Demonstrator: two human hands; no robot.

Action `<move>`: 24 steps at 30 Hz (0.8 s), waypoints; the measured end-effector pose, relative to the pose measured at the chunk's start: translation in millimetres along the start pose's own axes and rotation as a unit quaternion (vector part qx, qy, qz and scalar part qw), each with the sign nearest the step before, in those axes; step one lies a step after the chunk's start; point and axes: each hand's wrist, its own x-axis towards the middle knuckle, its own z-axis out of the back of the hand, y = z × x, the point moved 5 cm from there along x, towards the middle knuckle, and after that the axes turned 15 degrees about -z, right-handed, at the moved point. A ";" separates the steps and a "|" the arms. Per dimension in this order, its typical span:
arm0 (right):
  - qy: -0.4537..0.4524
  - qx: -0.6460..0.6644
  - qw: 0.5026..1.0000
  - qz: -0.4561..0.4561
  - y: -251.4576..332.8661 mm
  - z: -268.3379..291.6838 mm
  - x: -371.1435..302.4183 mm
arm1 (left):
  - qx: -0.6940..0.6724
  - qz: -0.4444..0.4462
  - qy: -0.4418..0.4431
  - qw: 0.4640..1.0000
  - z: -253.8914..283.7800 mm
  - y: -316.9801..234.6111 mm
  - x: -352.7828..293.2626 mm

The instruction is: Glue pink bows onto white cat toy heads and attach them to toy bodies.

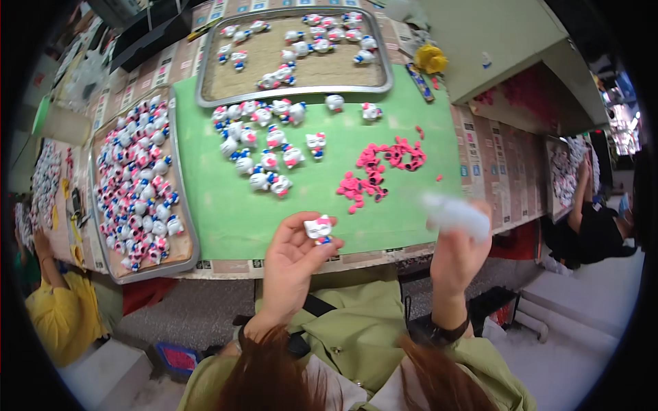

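Observation:
Between the thumb and fingers of my left hand is a small white cat figurine with pink and blue parts, held over the near edge of a green mat. My right hand is raised off to the right, its fingers wrapped round a whitish bottle that is blurred by motion. Ahead of both hands lies a loose pile of small pink pieces, some with dark spots. Several more figurines sit in a cluster on the mat's far left part.
A metal tray heaped with figurines stands at the left. Another metal tray, sand-coloured inside, holds several figurines at the back. Yellow crumpled material lies at the far right. Other people work at the left, in a yellow top, and at the right.

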 end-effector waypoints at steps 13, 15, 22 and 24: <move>-0.124 -0.425 0.874 0.202 -7.3 14.9 76.9 | 0.036 -0.017 -0.033 0.999 11.9 -3.0 6.3; 0.018 -0.408 0.903 0.133 -16.1 5.7 57.8 | 0.037 -0.012 -0.034 0.999 14.3 -0.7 7.9; 0.128 -0.438 0.884 0.098 -32.8 -50.2 28.0 | 0.028 0.019 -0.009 0.999 4.3 6.8 7.4; 0.133 -0.450 0.870 0.152 -35.6 -53.4 26.9 | 0.015 0.019 -0.004 1.000 4.6 4.4 5.5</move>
